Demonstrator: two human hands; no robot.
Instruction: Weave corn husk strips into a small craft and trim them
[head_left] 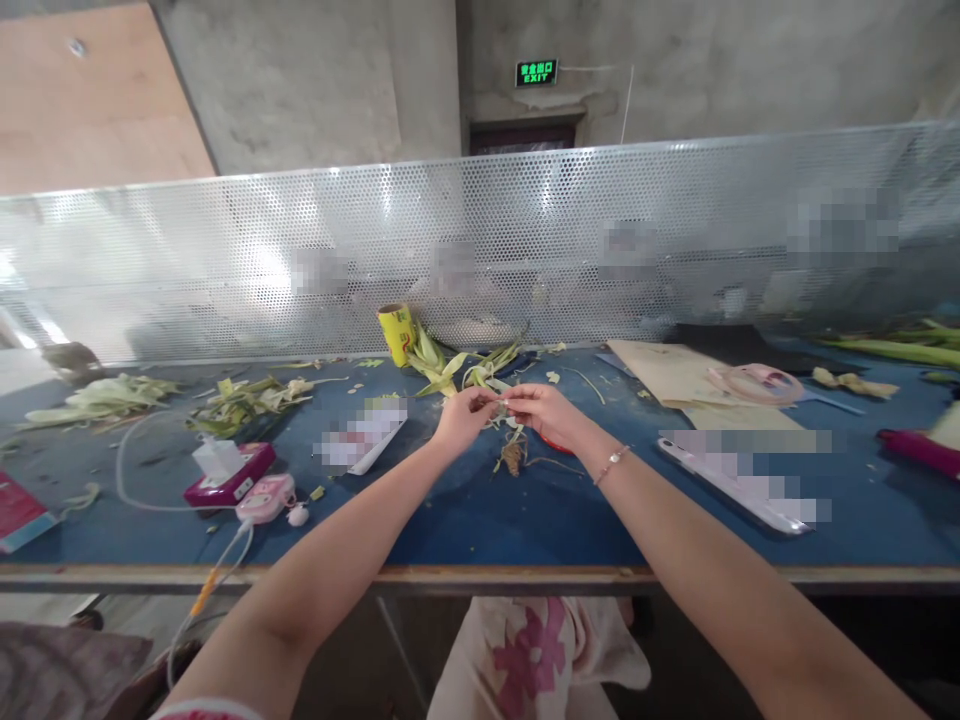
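My left hand (466,420) and my right hand (549,412) meet above the middle of the table, fingertips nearly touching. Both are closed in a pinch on a small pale piece that looks like a strip of corn husk (513,424), mostly covered by the fingers. Just beneath lies a brown, stringy tuft (512,458) with a thin strand trailing right. Part of a red round object (556,442) shows under my right wrist. Behind the hands, green-yellow husk leaves (435,368) spread out beside a yellow cylinder (397,335) standing against the mesh panel.
A perforated metal panel (480,245) borders the blue tabletop (465,530). To the left are husk piles (244,405), a phone (367,437) and a purple power strip (231,478) with cables. Rightward lie another phone (731,485), brown paper (660,372) and a pink tape roll (757,382).
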